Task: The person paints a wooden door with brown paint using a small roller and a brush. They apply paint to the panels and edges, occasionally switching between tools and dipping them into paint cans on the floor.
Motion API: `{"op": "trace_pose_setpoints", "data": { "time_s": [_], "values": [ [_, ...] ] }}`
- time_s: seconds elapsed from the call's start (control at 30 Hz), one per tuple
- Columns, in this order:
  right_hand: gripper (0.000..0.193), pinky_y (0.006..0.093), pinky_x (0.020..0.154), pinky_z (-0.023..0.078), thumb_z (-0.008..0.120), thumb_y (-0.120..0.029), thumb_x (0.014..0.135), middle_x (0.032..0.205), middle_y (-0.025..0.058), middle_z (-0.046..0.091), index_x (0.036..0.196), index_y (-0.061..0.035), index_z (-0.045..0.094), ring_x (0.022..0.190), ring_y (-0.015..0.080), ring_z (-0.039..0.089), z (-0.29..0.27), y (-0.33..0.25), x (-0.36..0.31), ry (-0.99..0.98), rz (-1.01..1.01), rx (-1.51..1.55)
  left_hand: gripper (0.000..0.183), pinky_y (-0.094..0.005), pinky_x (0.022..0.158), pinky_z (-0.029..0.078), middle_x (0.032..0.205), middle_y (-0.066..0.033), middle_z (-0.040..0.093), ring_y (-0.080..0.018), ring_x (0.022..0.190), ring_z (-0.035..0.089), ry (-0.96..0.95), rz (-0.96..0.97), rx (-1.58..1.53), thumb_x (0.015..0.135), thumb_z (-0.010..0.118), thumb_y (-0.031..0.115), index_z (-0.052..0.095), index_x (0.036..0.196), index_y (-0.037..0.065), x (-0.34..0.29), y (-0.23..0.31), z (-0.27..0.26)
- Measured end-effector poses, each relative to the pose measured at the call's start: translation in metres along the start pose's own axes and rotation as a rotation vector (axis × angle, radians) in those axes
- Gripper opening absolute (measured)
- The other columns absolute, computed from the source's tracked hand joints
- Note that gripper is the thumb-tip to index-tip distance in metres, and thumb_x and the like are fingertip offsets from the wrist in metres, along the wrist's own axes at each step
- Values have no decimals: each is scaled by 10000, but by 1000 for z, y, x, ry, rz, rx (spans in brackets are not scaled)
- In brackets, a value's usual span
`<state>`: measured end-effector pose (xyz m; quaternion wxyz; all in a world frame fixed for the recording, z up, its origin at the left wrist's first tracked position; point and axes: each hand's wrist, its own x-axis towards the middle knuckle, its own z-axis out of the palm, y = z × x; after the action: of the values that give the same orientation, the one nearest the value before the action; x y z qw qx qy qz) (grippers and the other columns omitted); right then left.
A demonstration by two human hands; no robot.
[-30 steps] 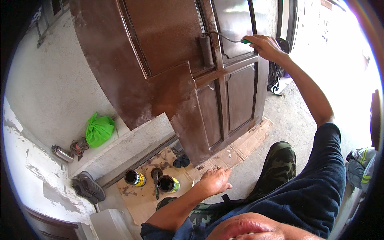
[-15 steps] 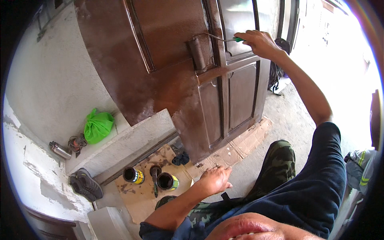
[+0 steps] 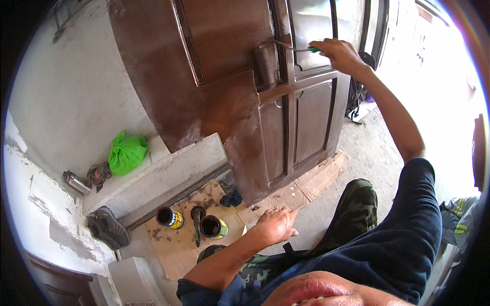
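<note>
My right hand (image 3: 341,55) is closed around the green handle of a paint roller (image 3: 266,65). The brown-coated sleeve of the roller stands upright against a recessed panel of the brown wooden door (image 3: 224,112), near the panel's lower right corner. Wet-looking shine shows on parts of the door. Low in front of me, my left hand (image 3: 278,225) hangs with loosely bent fingers and holds nothing. Left of it, two open paint cans (image 3: 219,232) stand on stained cardboard (image 3: 178,255). Between them lies a paintbrush (image 3: 197,229) with a dark green handle.
A dark crumpled cloth (image 3: 231,199) lies beside the cans. On the concrete ledge (image 3: 168,163) sits a green bag (image 3: 126,154), near a metal flask (image 3: 76,182). Dark shoes (image 3: 108,228) rest by the wall. Behind the door's right edge is a black backpack (image 3: 356,97).
The view has shifted slightly, so the door and floor items sit a little differently. The roller stays on nearly the same part of the panel, still in my right hand.
</note>
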<state>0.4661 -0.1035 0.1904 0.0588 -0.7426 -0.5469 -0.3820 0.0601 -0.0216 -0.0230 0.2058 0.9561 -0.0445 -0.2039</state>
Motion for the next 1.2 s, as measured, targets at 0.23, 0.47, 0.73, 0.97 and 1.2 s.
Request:
{"op": "trace_pose_setpoints", "data": {
  "time_s": [0.23,0.47,0.73,0.97,1.2],
  "values": [
    [395,414,821,555,598,-121,970,1001,86,699,1352,-220,602,936,283,683,0,-4,-3,-56,31,-9,655,-487,1019,471,1304,-239,586,-409,1198,594,18,19,1,888,705,399,499,1401,47,1,-5,-3],
    [355,403,808,550,620,-139,967,951,68,690,1311,-218,656,902,237,667,-20,28,-27,-5,181,4,674,-489,1037,460,1347,-250,564,-412,1230,576,45,6,-30,894,697,416,491,1403,26,-12,-5,-9],
    [398,332,746,539,579,-129,1018,912,93,667,1412,-80,554,761,187,637,11,16,-53,72,492,584,712,-476,1076,438,1435,-259,509,-422,1286,538,31,-6,-11,908,666,461,471,1444,35,-7,-8,-11],
    [510,327,508,483,605,-212,998,767,88,622,1460,-59,453,571,136,576,-30,-99,10,276,641,1153,694,-471,1094,416,1407,-244,542,-390,1310,523,41,-12,-28,901,686,405,477,1439,20,11,-23,2],
    [429,398,509,539,590,-213,984,723,164,657,1360,-27,502,572,230,657,-49,-95,126,347,527,1182,702,-438,1123,399,1453,-222,513,-375,1343,493,0,-32,-24,906,682,388,452,1467,34,23,-28,19]
  ]
}}
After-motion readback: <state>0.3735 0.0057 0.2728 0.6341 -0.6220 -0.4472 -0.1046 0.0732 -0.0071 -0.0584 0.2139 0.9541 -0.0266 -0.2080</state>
